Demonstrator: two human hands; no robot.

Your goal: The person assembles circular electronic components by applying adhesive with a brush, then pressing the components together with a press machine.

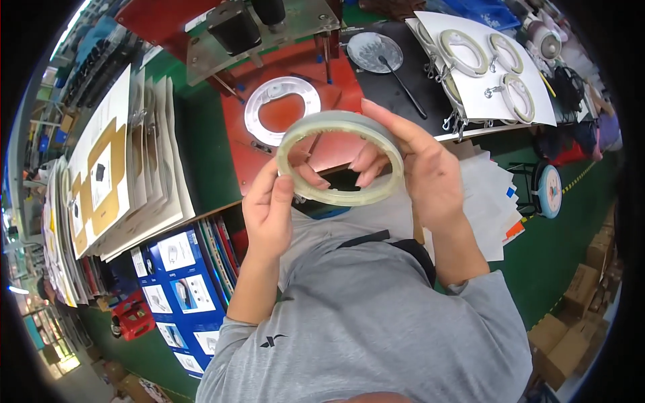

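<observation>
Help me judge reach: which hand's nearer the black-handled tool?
Right. In view, the right hand is below the black-handled tool; the left hand is farther, lower left, across the pale ring.

The held ring (pixel 344 198) is a pale yellowish green, kinda milky, with grey along its top outer edge. The base (pixel 346 101) is bright red and the flat ring (pixel 253 115) on it is plain white. The shirt's (pixel 376 329) solid grey apart from a little black logo (pixel 272 340). The box (pixel 169 265) is deep blue, patterned with white picture panels. The stool (pixel 551 191) has a light blue top, the floor (pixel 527 269) is green, the tape (pixel 579 181) yellow-and-dark striped, and the cartons (pixel 579 289) just basic brown.
</observation>
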